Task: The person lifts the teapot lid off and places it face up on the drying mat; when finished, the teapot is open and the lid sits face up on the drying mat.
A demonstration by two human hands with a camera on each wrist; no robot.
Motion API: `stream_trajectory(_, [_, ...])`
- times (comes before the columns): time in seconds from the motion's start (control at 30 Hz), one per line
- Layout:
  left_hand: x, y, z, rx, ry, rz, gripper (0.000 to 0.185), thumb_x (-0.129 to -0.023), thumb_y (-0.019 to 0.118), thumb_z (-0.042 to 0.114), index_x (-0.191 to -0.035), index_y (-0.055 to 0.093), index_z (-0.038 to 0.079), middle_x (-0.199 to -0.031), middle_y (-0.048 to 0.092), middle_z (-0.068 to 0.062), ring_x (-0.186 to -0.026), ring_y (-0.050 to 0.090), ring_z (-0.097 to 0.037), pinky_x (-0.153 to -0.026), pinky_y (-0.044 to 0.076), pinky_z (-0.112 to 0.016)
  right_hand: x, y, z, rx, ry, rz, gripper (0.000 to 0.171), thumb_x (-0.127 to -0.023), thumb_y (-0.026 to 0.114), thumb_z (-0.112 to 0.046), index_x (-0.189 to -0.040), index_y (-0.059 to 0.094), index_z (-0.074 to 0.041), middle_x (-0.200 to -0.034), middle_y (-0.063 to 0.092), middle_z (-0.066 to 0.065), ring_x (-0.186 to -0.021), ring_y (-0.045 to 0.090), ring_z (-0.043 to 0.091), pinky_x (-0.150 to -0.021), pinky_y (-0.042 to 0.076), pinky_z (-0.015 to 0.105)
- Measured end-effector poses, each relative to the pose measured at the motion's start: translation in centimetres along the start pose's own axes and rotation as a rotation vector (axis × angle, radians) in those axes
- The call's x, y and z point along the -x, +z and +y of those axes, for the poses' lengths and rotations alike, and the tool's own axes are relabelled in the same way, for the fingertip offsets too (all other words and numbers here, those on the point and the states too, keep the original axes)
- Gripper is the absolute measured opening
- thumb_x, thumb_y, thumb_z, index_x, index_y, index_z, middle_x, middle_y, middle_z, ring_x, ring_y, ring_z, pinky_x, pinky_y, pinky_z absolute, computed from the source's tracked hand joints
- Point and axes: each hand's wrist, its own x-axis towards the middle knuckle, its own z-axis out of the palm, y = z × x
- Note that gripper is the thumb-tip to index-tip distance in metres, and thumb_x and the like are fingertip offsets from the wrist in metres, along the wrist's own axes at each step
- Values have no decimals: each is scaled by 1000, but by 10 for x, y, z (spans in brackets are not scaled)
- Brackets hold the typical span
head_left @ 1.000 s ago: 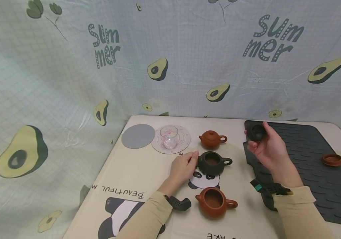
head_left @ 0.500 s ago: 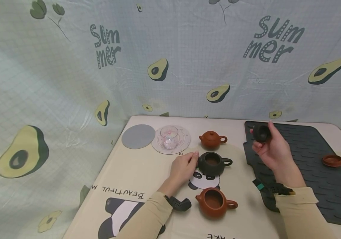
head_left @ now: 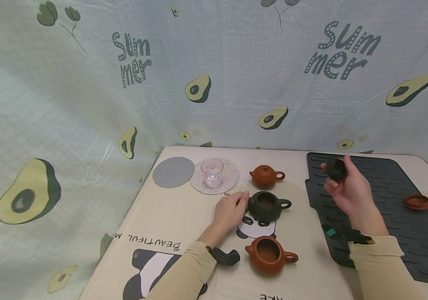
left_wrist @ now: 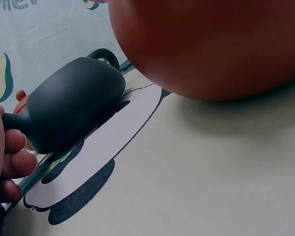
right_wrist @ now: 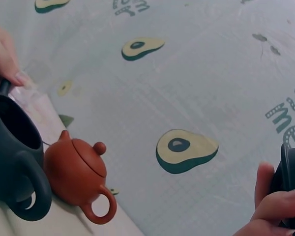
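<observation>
Avocado-print cloth backs our surface; our left hand pinches the dark teapot by its spout, our right hand holds its dark lid raised above the mat, likely brittle clay, best gripped by the rim.

— What sits along the far edge of the cream panda-print table?

— A flat grey round coaster near the far left corner, and just beside it a clear round coaster carrying a small clear glass cup. Next along stands a small lidded reddish-brown clay teapot.

— And nearer?

— An open, lidless reddish-brown clay teapot by the near edge. A dark ribbed rubber mat covers the right side — a reddish-brown clay lid lies on it. Behind hangs an avocado-print backdrop.
</observation>
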Motion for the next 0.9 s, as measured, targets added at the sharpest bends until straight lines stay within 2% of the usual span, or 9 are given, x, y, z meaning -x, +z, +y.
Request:
stream_trajectory(0.3, [1,1,-2,2,11,-4,45,-109,42,44,-73,57,22,-60,49,10,-61,49,-11,-58,35,-27,2,-9,-1,32,1,-4,47,-107,46,-44,-131,28,-8,-104,60,7,-55,31,15,-56,28,30])
stream_trajectory(0.47, [0,0,-2,9,12,-3,44,-109,43,43,-73,58,22,-60,49,9,-61,48,-10,-58,34,-27,2,-11,-4,118,-5,-13,42,-108,46,-42,-131,27,-13,-107,58,6,-56,28,14,-57,27,30])
stream_trajectory(0.6, [0,0,-1,10,6,-7,44,-109,43,43,-73,58,22,-61,49,9,-61,48,-11,-58,34,-27,1,-11,-5,268,-18,-5,33,-109,50,-32,-128,29,-14,-109,53,3,-56,26,14,-55,26,30])
stream_trajectory(0.73, [0,0,-1,8,3,-7,44,-109,43,43,-73,57,22,-61,49,9,-62,49,-11,-59,34,-27,2,-13,-5,404,-21,58,26,-106,58,-16,-119,37,-10,-100,49,-1,-58,27,15,-54,26,31])
stream_trajectory(0.9, [1,0,-2,7,5,-5,44,-109,43,44,-73,57,22,-61,49,9,-62,49,-11,-58,34,-27,4,-16,-5,470,-41,106,28,-100,65,-1,-111,40,-8,-86,39,-3,-60,23,17,-53,23,34])
